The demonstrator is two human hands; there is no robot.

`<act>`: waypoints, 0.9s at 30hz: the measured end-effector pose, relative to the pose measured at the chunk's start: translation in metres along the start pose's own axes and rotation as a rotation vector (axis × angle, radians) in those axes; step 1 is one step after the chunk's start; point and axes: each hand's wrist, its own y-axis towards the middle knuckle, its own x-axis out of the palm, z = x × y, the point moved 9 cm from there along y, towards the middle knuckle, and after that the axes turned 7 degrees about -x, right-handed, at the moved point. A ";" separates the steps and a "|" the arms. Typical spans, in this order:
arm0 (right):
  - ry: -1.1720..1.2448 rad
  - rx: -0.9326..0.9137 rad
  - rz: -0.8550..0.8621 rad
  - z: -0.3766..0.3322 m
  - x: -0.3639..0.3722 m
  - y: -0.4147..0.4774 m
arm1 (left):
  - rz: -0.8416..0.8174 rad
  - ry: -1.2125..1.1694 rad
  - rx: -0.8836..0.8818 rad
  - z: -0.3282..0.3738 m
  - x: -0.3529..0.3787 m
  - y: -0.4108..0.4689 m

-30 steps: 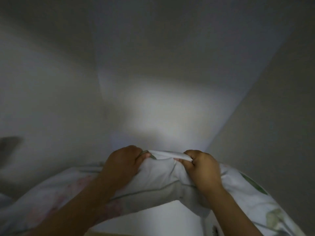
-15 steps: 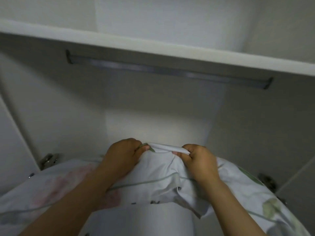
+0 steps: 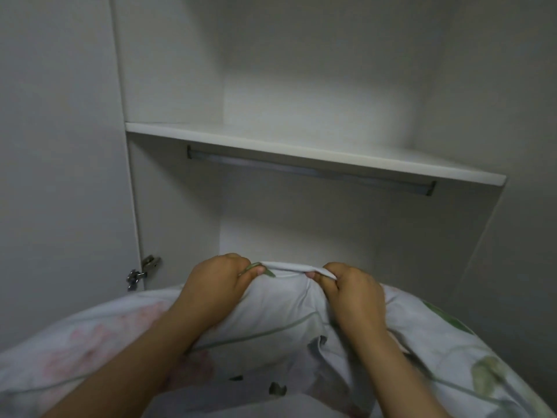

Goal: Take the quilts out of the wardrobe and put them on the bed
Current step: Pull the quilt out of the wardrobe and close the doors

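Note:
A white quilt (image 3: 286,321) printed with pink flowers and green leaves fills the bottom of the view, in front of the open white wardrobe (image 3: 301,230). My left hand (image 3: 217,285) grips the quilt's upper edge, fingers curled over the fold. A short way to its right, my right hand (image 3: 352,294) grips the same edge. A short strip of fabric stretches between the two hands. The quilt drapes down and out to both sides below my forearms. The bed is not in view.
A white shelf (image 3: 301,149) crosses the wardrobe above my hands, with a grey hanging rail (image 3: 310,170) under it. The open left door (image 3: 60,146) hangs on a metal hinge (image 3: 144,268). The wardrobe's right side panel (image 3: 512,236) stands close.
The view has pulled back from inside the wardrobe: the shelf, rail and left door have come into sight. Both hands keep the same grip on the quilt's edge.

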 end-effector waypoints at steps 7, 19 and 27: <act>0.016 -0.077 0.071 -0.050 -0.036 0.006 | 0.080 -0.013 -0.023 0.000 -0.065 -0.020; -0.049 -0.076 0.243 -0.113 -0.064 0.030 | 0.188 0.005 -0.017 0.000 -0.132 -0.018; 0.034 -0.184 0.348 -0.136 -0.061 0.036 | 0.183 -0.031 -0.063 -0.013 -0.156 -0.030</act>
